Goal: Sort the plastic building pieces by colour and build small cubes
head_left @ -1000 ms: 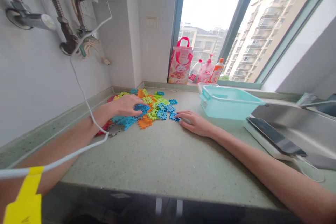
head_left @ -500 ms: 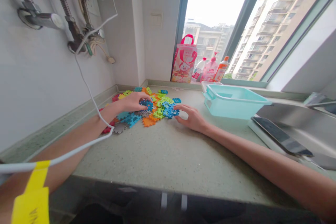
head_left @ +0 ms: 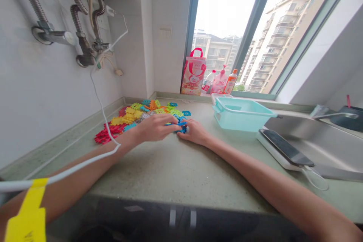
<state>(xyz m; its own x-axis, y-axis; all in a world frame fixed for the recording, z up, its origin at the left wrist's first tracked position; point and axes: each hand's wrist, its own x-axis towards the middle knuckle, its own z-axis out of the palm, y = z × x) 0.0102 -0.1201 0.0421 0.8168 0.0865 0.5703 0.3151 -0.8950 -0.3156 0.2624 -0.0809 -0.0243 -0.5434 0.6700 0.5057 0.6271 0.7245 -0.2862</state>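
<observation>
A pile of flat, toothed plastic building pieces (head_left: 133, 115) in red, yellow, green, orange and blue lies on the green counter (head_left: 176, 166) near the back left corner. My left hand (head_left: 154, 127) and my right hand (head_left: 194, 133) meet at the pile's front edge. Both pinch blue pieces (head_left: 180, 127) between their fingertips, pressed close together just above the counter. How the blue pieces sit against each other is hidden by my fingers.
A turquoise plastic tub (head_left: 241, 112) stands right of the pile. A phone (head_left: 285, 152) lies on a white slab beside a steel sink (head_left: 317, 143). A pink gift bag (head_left: 194, 72) and bottles (head_left: 224, 81) stand on the window sill. A white cable (head_left: 99, 98) hangs over my left forearm.
My left hand has left the middle of the pile and come right and forward with a blue piece. It now meets my right hand, which holds another blue piece.
</observation>
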